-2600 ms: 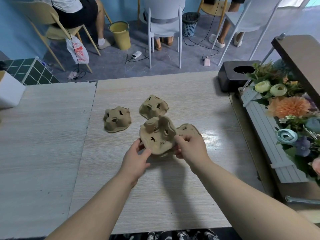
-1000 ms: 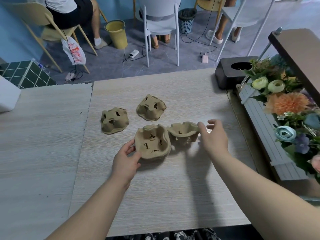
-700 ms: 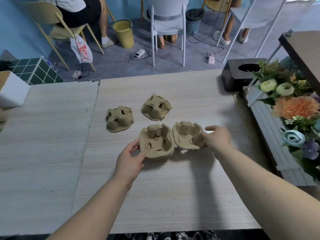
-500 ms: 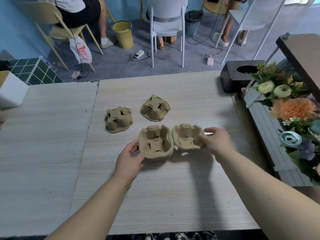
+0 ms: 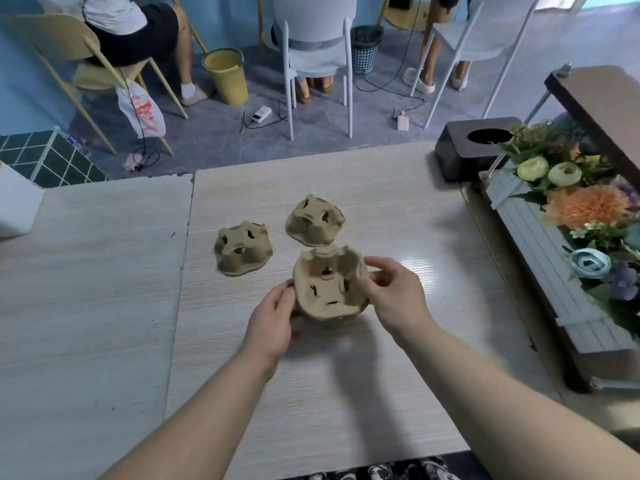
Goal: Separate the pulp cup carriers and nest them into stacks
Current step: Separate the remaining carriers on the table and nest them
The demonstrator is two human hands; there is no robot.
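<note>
My left hand (image 5: 273,318) and right hand (image 5: 396,296) cup one pulp cup carrier (image 5: 329,285) between them, its hollows facing up at me. The left fingers curl against its near-left rim; the right thumb and forefinger pinch the right rim, with the other fingers bent behind it. Both hands are half closed, neither spread nor clenched. Whether a second carrier already sits nested under this one I cannot tell; the wall looks thick, but my hands cover the edges.

I judge this thing to be very light, dry and a little rough, so it should not slip. It is stiff enough to hold its shape yet will crush or tear if I squeeze the thin walls. The best hold is on the outer rim at two opposite sides, as now, with light pressure, never through the slots in the cups.

The held carrier is just above the table (image 5: 346,393), near its middle. Just beyond it, almost touching its far rim, a second carrier (image 5: 315,220) lies upside down. To the left of that, a little apart, a third carrier (image 5: 242,249) also lies upside down. Well to the right of the held carrier stand the flowers (image 5: 585,206).
</note>
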